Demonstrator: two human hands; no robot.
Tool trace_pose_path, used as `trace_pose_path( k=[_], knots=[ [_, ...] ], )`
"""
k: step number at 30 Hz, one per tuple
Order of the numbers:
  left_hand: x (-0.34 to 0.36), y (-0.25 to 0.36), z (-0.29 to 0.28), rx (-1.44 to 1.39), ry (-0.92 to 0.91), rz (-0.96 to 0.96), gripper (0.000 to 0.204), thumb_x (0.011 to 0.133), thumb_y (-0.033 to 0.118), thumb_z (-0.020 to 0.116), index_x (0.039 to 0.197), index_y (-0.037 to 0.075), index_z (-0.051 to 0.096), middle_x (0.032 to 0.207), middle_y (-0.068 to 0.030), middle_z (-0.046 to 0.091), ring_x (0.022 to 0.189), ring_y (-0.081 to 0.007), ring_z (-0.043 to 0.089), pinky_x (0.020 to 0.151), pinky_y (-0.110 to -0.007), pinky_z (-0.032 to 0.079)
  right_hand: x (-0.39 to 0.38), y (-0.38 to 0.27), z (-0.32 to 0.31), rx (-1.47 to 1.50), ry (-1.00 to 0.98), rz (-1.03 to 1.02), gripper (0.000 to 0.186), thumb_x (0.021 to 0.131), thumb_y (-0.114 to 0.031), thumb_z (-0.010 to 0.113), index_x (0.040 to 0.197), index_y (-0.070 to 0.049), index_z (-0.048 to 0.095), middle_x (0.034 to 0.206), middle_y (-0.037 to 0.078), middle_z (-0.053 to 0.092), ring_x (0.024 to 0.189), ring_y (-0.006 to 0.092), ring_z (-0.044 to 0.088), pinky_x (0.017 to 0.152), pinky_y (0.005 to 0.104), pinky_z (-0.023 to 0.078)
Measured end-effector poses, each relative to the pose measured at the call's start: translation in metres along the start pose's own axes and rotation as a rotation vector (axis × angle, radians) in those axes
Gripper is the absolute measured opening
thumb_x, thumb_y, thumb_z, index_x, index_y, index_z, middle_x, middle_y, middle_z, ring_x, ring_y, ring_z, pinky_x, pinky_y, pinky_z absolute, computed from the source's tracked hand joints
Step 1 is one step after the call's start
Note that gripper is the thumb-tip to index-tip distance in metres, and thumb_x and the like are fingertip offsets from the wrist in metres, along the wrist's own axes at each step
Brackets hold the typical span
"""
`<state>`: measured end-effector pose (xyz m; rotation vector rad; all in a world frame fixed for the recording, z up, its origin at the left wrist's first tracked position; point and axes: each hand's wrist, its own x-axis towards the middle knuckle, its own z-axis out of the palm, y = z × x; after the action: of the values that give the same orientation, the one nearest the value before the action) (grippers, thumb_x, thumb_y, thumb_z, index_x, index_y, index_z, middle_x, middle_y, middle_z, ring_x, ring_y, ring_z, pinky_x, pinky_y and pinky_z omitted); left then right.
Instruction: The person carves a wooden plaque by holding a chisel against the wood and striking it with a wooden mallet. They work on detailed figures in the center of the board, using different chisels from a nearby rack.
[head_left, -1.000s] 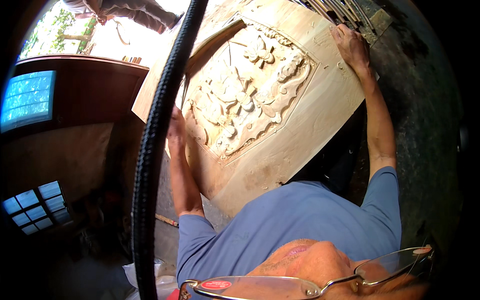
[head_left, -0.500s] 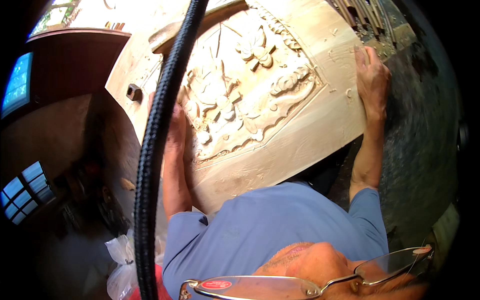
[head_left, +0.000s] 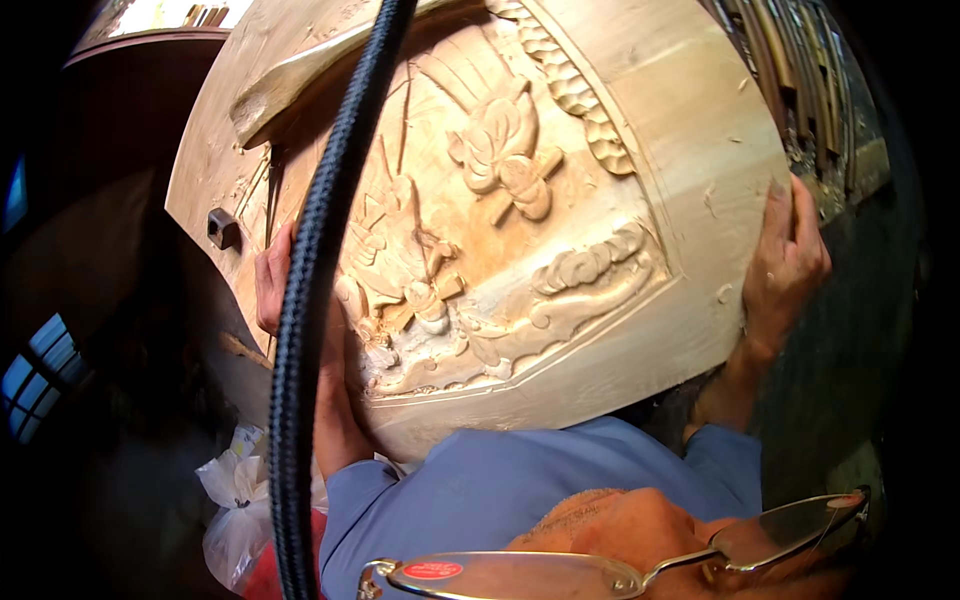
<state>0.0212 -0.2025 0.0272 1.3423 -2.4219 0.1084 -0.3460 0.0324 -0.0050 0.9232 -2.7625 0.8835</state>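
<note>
Panel: 1 large pale carved wooden panel (head_left: 690, 190) fills the middle of the view, directly in front of the person, its near edge at the chest of a blue-grey shirt (head_left: 560, 470); whether it presses on the cloth cannot be told.
Carving: raised rounded, petal-like shapes inside a bordered field, with a rippled band along the upper right and a scalloped edge nearest the person; loose shavings lie on the bare margin.
Right hand: the right hand (head_left: 785, 265) is at the panel's right edge, its grip clamped on that edge.
Left hand: the left hand (head_left: 273, 280) is at the panel's left side, partly hidden by a thick black braided cable (head_left: 290, 420) that runs from top to bottom of the view; whether its grip is closed on the panel cannot be told.
Upper left: 1 thick wooden bar (head_left: 262, 112) slants across the panel, passing behind the cable; a small dark block (head_left: 222, 229) with a hole sits on the panel near its left rim.
Upper right: a bundle of long, thin tools (head_left: 775, 60) lies side by side just beyond the panel's edge.
Lower left: a clear plastic bag (head_left: 238, 500) beside something red.
Bottom: wire-framed glasses (head_left: 520, 570) on the person's face.
Far left: a paned window (head_left: 40, 370) in a dark room.
</note>
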Motion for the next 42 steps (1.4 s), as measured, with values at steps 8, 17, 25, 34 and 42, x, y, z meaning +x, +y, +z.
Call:
trace_pose_path(
  k=[8, 17, 25, 34, 42],
  knots=[
    [0.003, 0.000, 0.001, -0.002, -0.009, 0.017, 0.023, 0.099, 0.003, 0.064, 0.121, 0.002, 0.070, 0.105, -0.0164, 0.071, 0.095, -0.0359, 0.069, 0.085, -0.040, 0.054, 0.001, 0.000, -0.006, 0.005, -0.045, -0.008, 0.031, 0.105, -0.030, 0.063, 0.122, -0.005, 0.072, 0.104, 0.020, 0.076, 0.093, 0.0362, 0.074, 0.077, 0.0428, 0.056],
    [-0.004, -0.001, -0.002, -0.097, 0.005, -0.007, 0.021, 0.099, 0.005, 0.065, 0.118, 0.002, 0.071, 0.105, -0.0156, 0.071, 0.095, -0.0350, 0.069, 0.084, -0.041, 0.054, -0.004, 0.009, 0.000, 0.006, -0.066, -0.033, 0.037, 0.106, -0.035, 0.061, 0.130, -0.008, 0.069, 0.109, 0.021, 0.076, 0.098, 0.0386, 0.074, 0.083, 0.0430, 0.058],
    [-0.012, -0.010, -0.003, -0.073, 0.028, 0.032, 0.027, 0.097, 0.002, 0.064, 0.124, 0.004, 0.069, 0.104, -0.0170, 0.069, 0.093, -0.0370, 0.067, 0.081, -0.042, 0.053, 0.000, 0.001, -0.008, 0.073, -0.013, -0.094, 0.026, 0.099, -0.021, 0.067, 0.117, -0.003, 0.066, 0.094, 0.023, 0.073, 0.082, 0.0392, 0.073, 0.069, 0.0456, 0.057],
    [-0.020, 0.000, -0.013, -0.167, -0.003, 0.016, 0.057, 0.085, -0.008, 0.049, 0.133, 0.014, 0.070, 0.122, -0.0189, 0.067, 0.112, -0.0369, 0.066, 0.095, -0.043, 0.053, 0.000, 0.019, -0.020, 0.120, 0.135, -0.179, 0.025, 0.101, -0.033, 0.064, 0.105, -0.008, 0.065, 0.090, 0.023, 0.073, 0.082, 0.0445, 0.071, 0.069, 0.0523, 0.054],
    [-0.008, -0.035, 0.014, -0.022, 0.036, 0.207, 0.034, 0.088, 0.000, 0.057, 0.116, 0.007, 0.075, 0.125, -0.0242, 0.068, 0.111, -0.0398, 0.066, 0.098, -0.046, 0.053, 0.002, 0.060, -0.057, -0.081, 0.190, -0.131, 0.024, 0.098, -0.031, 0.068, 0.114, -0.014, 0.073, 0.093, 0.017, 0.076, 0.086, 0.0393, 0.074, 0.073, 0.0478, 0.058]
  ],
)
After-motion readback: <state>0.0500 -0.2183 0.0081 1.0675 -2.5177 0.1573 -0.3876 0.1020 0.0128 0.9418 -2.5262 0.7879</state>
